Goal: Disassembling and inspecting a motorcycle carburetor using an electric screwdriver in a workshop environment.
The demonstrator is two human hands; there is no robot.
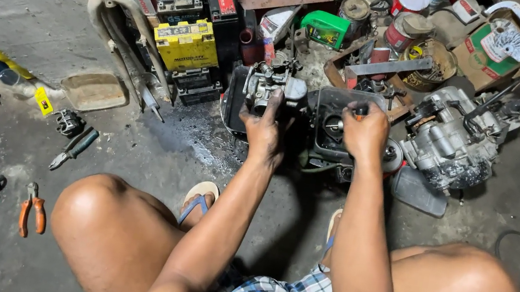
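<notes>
My left hand (263, 129) has its grip closed around the carburetor (274, 88), held up just beside the dark engine block (333, 130) on the floor (154, 149). My right hand (366, 132) is curled tight on an orange-handled tool (359, 111) at the block's top. Grey engine (450, 143) near right; orange pliers (33, 208) well apart by my left knee.

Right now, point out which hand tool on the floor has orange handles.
The pliers beside the left knee; the other tool, farther up the floor, has dark handles.
</notes>
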